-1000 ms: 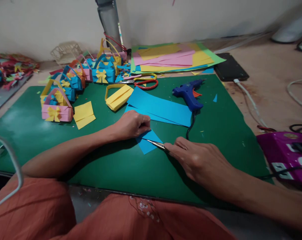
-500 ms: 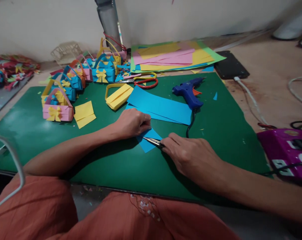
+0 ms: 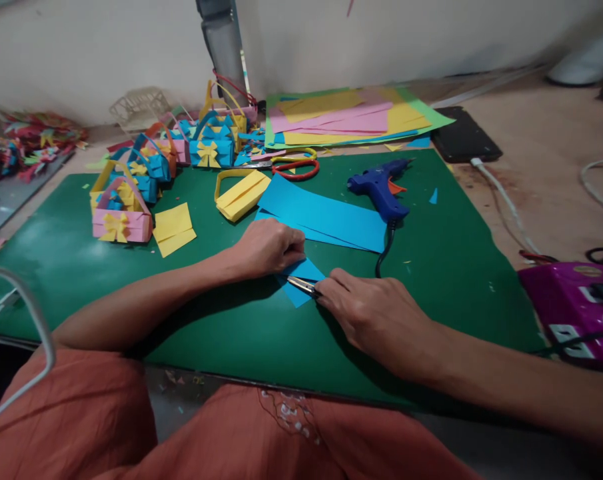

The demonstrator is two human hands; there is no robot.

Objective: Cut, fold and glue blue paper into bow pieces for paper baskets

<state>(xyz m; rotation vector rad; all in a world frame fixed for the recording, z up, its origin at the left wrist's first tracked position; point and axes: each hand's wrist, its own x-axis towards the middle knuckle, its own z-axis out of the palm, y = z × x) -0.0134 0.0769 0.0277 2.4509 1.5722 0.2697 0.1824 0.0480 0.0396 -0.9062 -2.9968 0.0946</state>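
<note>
My left hand [image 3: 271, 247] is closed, its curled fingers pressing a small piece of blue paper [image 3: 306, 269] against the green board. In my right hand [image 3: 366, 303] is a slim, pointed metal cutting tool [image 3: 302, 285]; its handle is hidden in the closed fingers, so the exact kind cannot be told. The tool's tip points left, lying along a slit between two parts of the blue piece, close under my left fingers. Just beyond my left hand lie larger blue paper strips [image 3: 326, 213]. A yellow paper basket [image 3: 244, 195] rests on its side behind them.
The green board [image 3: 231, 333] carries a blue glue gun [image 3: 381, 190], red-and-yellow-handled scissors [image 3: 301, 167] and a yellow paper square [image 3: 174, 229]. Finished paper baskets [image 3: 124, 225] stand at left. Coloured sheets [image 3: 346, 117], a black phone [image 3: 466, 135] and a purple power strip [image 3: 576, 303] lie around it.
The metal tool has shifted slightly left along the blue piece with my right hand. My left hand keeps its hold. The whole view has shifted a little.
</note>
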